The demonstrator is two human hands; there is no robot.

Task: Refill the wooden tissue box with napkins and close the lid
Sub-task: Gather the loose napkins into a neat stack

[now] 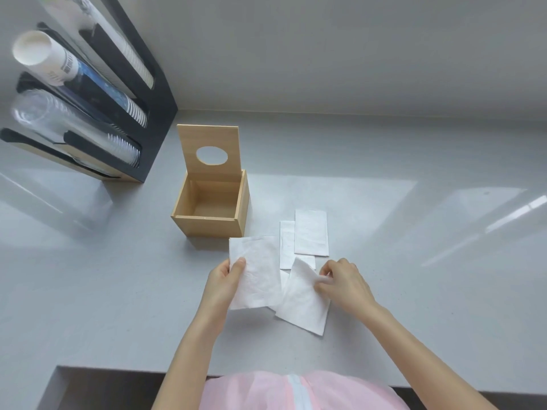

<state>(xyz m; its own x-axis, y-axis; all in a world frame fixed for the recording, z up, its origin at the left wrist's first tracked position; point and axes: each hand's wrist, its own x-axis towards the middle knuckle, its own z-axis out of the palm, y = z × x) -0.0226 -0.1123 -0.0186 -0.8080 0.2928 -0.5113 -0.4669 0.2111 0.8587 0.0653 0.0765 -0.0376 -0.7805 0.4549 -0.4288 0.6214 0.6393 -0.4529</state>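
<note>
The wooden tissue box point(207, 226) stands on the grey counter with nothing visible inside. Its hinged lid point(210, 143), with an oval hole, stands upright at the back. My left hand point(228, 279) pinches a white napkin point(257, 273) by its left edge, just in front of the box. My right hand point(340, 279) grips the upper right corner of a second napkin point(302, 306), lifting it off the counter. Two more folded napkins point(310, 235) lie flat to the right of the box, partly overlapping.
A black cup dispenser point(148, 93) with stacks of paper and clear plastic cups stands at the back left, close to the box. The counter's front edge point(118, 369) runs just before my body. A wall rises behind the counter.
</note>
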